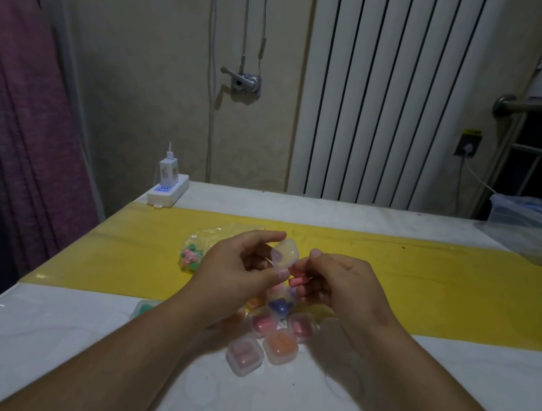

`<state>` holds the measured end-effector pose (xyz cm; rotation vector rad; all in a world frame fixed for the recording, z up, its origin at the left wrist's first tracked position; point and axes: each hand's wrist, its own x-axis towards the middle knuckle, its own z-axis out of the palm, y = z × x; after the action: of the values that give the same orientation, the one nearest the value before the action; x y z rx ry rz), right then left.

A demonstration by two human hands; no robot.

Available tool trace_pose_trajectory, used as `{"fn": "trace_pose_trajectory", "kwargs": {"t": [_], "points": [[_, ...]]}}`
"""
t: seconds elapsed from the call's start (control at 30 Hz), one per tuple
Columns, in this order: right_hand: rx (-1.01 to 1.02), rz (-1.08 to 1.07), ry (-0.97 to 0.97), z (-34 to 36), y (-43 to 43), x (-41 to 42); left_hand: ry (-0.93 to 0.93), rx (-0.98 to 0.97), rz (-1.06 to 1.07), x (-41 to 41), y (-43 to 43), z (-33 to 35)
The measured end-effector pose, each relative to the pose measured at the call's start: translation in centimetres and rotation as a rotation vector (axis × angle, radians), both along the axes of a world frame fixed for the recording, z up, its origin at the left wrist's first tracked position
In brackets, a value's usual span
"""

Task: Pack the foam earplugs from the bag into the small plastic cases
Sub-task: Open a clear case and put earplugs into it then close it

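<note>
Filled cases [263, 337] sit closest, a little pile on the white counter [50, 349] just this side of the yellow strip [420, 286]. Pink and orange plugs inside, and the lids look closed. Over the strip's near edge, the left hand [240, 265] has its grip curled round a clear case [286, 253] that looks open. The right hand [338, 278] pinches a pink earplug [297, 282] right beside the case's mouth. So it's the loading step, I reckon. Next up is poking the plug in and snapping the lid shut. Bag [192, 255] of loose plugs lies toward the strip's left end, beyond the left hand.
</note>
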<state>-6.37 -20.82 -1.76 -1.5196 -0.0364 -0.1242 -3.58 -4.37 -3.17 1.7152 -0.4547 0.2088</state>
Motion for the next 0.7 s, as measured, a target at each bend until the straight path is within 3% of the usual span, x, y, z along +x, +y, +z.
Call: {"fn": "trace_pose_trajectory", "kwargs": {"t": [0.37, 0.5, 0.7], "points": [[-0.134, 0.025, -0.061, -0.4, -0.1, 0.0, -0.132, 0.145, 0.09, 0.0, -0.2, -0.3], [-0.125, 0.017, -0.034, -0.6, 0.2, -0.2, -0.135, 0.1, 0.067, -0.3, -0.3, -0.2], [-0.288, -0.081, -0.03, -1.2, 0.3, 0.5, -0.181, 0.201, 0.086, 0.0, -0.7, -0.6]]}}
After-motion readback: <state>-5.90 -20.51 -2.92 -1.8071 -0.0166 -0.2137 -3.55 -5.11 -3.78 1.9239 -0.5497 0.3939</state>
